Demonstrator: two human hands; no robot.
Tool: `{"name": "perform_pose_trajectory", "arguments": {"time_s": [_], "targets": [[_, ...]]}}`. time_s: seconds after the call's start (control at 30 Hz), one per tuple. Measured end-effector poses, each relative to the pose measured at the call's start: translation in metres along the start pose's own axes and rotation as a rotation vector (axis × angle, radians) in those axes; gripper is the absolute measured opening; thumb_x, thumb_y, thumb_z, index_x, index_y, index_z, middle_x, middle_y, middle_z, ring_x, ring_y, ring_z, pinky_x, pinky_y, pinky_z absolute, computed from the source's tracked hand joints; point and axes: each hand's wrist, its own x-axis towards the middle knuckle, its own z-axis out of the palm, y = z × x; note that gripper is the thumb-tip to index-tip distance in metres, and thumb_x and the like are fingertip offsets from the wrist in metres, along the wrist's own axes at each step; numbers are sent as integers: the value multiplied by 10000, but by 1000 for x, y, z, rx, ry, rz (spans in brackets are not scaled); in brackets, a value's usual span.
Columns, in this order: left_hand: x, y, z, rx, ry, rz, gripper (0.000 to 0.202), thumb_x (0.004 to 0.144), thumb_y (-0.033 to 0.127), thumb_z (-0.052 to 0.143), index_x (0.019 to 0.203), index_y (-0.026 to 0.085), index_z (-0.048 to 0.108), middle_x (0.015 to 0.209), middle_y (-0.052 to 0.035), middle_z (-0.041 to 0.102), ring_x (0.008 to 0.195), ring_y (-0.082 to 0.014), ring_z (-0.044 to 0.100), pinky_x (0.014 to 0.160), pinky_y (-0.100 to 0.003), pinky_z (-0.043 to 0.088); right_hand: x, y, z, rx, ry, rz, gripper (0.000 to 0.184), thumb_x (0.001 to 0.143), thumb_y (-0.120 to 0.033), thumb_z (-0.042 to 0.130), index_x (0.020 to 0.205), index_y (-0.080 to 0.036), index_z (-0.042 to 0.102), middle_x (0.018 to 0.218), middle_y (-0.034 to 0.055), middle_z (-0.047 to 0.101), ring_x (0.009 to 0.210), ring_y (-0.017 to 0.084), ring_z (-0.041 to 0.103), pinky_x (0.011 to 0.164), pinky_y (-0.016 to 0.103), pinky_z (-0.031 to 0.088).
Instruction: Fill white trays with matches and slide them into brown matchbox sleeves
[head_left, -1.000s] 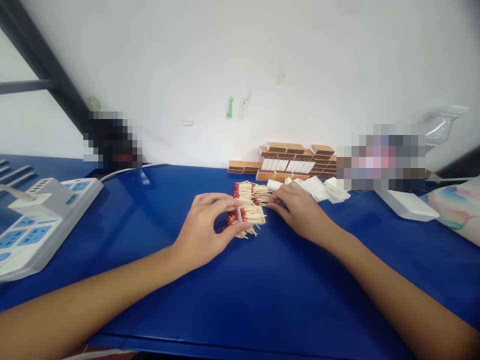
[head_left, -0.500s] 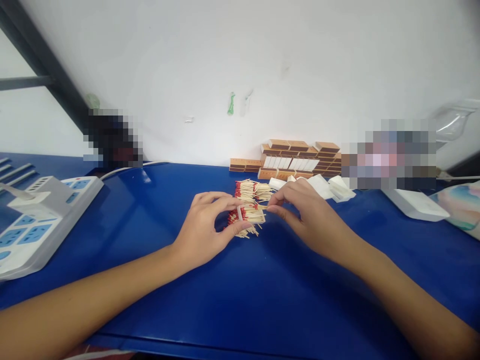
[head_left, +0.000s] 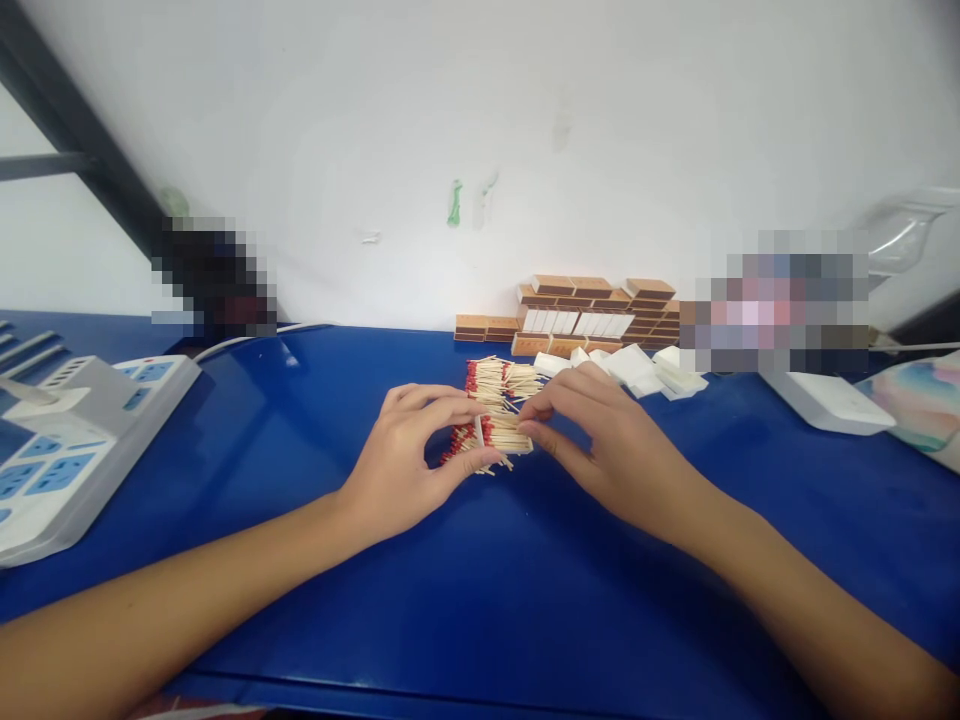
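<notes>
My left hand grips a small white matchbox tray between its thumb and fingers. Red-headed matches lie side by side in the tray, heads toward the left. At the tray's right end, my right hand has thumb and forefinger closed on the tail of a matchstick; its fingertips partly hide it. Loose matches are heaped just behind the tray, and more stick out beneath it and my left hand.
Brown matchboxes are stacked against the wall. White empty trays lie in front of them. A power strip sits at the left; a white box and a colourful bag are at the right of the blue table.
My right hand has moved left and slightly down, bringing the pinched matchstick in over the tray. My left hand keeps its hold on the tray. The camera view has shifted slightly.
</notes>
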Motion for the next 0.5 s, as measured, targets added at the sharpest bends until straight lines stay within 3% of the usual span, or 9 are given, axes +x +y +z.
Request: {"name": "perform_pose_trajectory", "arguments": {"time_s": [0.3, 0.4, 0.5], "targets": [[0, -2, 1, -26, 11, -2, 336, 863, 424, 846, 1136, 250, 754, 1159, -50, 792, 1137, -264, 700, 1025, -471, 499, 2, 0, -1, -15, 30, -53, 39, 1015, -213, 633, 1005, -238, 660, 934, 59, 642, 913, 240, 551, 801, 399, 464], [0, -4, 1, -28, 87, -78, 331, 861, 444, 842, 1105, 240, 753, 1104, -38, 804, 1101, -253, 707, 995, -457, 527, 0, 15, -17, -114, 62, -42, 59, 1026, -223, 615, 975, -244, 634, 918, 61, 649, 898, 247, 570, 803, 412, 456], [-2, -2, -3, -40, 146, -118, 355, 866, 476, 828, 1121, 242, 748, 1090, -27, 808, 1110, -247, 701, 985, -447, 543, -8, 47, -45, -286, 28, 7, 52, 1041, -251, 586, 1004, -259, 622, 869, 67, 637, 851, 263, 570, 773, 430, 435]]}}
